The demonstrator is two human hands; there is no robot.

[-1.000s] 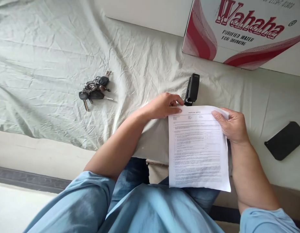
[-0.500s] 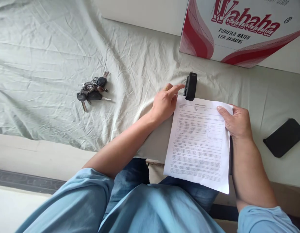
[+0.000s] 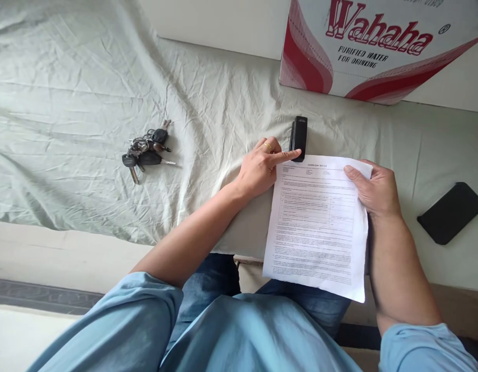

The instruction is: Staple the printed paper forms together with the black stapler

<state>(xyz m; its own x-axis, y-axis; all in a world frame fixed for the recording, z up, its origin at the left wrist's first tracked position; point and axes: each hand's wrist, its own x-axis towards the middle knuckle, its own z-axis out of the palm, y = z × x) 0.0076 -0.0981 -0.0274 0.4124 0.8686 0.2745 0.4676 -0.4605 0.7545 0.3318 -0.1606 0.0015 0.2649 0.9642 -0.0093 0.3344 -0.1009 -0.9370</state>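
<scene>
Head view: right hand [image 3: 377, 190] pinches paper [image 3: 316, 232]; left hand [image 3: 260, 166], grip unclear, touches stapler [image 3: 299, 134]; carton [image 3: 363, 77] interior hidden.

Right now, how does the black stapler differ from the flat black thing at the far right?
The stapler is narrow; the flat black thing is broader. One finger of the left hand touches the stapler; no hand touches the flat black thing. The stapler meets the paper's top edge; the flat black thing lies apart from it. Both rest on the pale cloth.
</scene>
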